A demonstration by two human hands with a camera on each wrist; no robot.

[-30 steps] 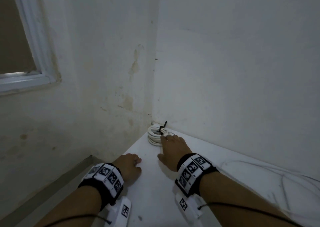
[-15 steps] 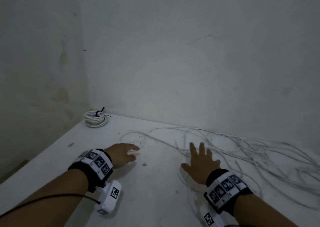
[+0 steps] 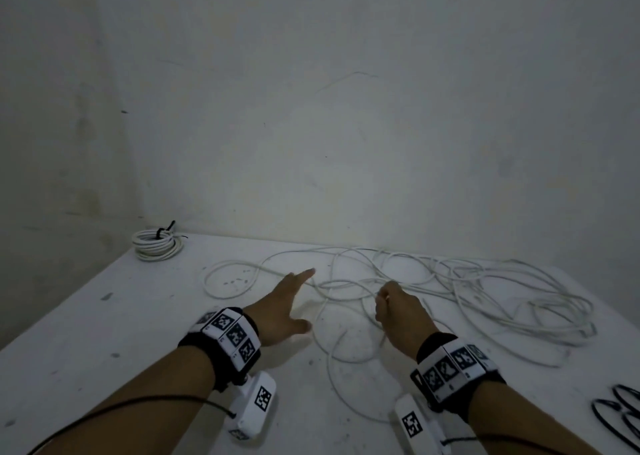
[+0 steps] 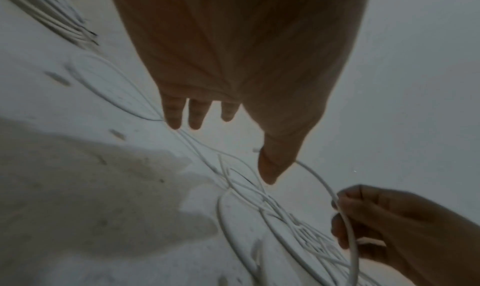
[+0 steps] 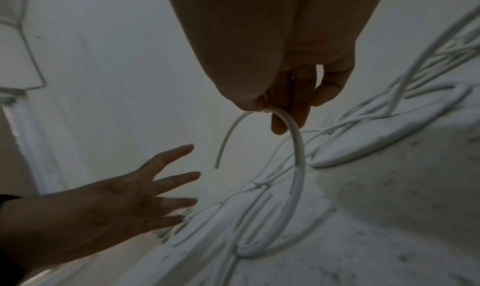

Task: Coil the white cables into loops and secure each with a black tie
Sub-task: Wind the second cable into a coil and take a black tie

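In the head view, one tied coil [image 3: 157, 245] sits upper left, while loose white cable [image 3: 450, 288] sprawls mid-frame and spare black ties [image 3: 620, 411] wait lower right, so most work remains. The left wrist view shows the left hand [image 4: 233, 75] spread, holding nothing. In the right wrist view, the right hand [image 5: 280, 69] pinches the cable near its free end.

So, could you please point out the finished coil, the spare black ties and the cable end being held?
finished coil [image 3: 157, 245]: head view, on its white loops.
black ties [image 3: 620, 411]: head view, on one dark loop at the table's right edge.
cable end [image 5: 292, 126]: right wrist view, on the strand below the right hand [image 5: 293, 89].
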